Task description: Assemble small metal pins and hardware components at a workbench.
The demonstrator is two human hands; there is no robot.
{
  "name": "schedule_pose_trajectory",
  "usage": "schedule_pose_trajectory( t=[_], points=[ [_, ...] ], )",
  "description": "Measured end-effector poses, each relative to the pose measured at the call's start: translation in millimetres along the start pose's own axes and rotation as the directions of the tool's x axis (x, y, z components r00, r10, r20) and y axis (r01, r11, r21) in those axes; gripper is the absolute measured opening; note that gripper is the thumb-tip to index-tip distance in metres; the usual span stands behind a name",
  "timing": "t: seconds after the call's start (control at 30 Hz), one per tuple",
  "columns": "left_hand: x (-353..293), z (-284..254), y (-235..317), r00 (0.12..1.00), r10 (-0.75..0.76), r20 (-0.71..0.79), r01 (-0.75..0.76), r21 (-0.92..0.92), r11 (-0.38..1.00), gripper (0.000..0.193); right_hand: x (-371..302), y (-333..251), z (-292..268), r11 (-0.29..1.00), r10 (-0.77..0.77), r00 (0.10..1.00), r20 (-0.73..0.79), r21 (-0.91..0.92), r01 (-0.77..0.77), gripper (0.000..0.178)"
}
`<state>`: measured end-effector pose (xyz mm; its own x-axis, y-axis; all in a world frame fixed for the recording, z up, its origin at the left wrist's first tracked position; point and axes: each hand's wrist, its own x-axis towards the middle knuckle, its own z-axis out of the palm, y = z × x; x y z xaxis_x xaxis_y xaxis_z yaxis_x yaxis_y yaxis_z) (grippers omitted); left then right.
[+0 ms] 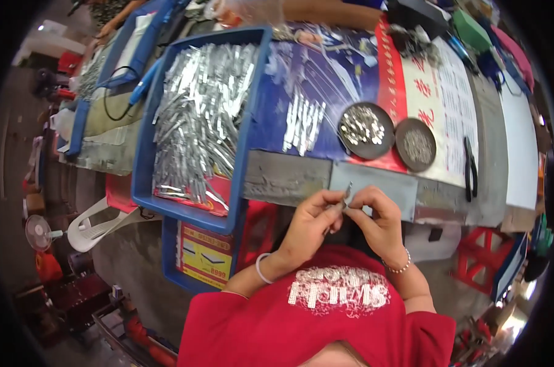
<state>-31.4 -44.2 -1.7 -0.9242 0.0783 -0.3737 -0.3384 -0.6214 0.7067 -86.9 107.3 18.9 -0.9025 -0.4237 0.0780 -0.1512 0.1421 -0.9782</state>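
My left hand (318,219) and my right hand (378,219) meet in front of my chest, at the near edge of the workbench. Thumb and fingers of the left are closed on a small, thin metal piece (349,188) whose tip sticks up. The right fingertips are pinched together right beside it; what they grip is too small to make out. Beyond the hands stand a dark round bowl (348,145) of shiny metal bits and a smaller bowl (405,160) of tiny grey parts. A short row of silver strips (304,126) lies on the blue sheet.
To the left, a large blue bin (141,183) is heaped with silver metal strips (206,104). Black-handled pliers (470,168) lie at the right on the bench. A white plastic chair (90,235) and a small fan (38,232) stand left. Another person's arm (115,23) shows at the far left.
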Motion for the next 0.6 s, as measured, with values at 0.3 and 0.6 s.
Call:
schedule_pose_trajectory(
  t=[0.3, 0.6],
  points=[
    [-6, 0, -7, 1.0, 0.008, 0.024, -0.008, -0.021, 1.0, 0.024, -7, 3, 11, 0.99, -0.103, 0.992, -0.078, -0.106, 0.094, 0.013],
    [-12, -2, -23, 0.985, 0.131, 0.116, -0.134, 0.011, 0.991, 0.021, -14, 15, 10, 0.734, 0.32, 0.946, 0.061, 0.615, -0.288, 0.017]
  ],
)
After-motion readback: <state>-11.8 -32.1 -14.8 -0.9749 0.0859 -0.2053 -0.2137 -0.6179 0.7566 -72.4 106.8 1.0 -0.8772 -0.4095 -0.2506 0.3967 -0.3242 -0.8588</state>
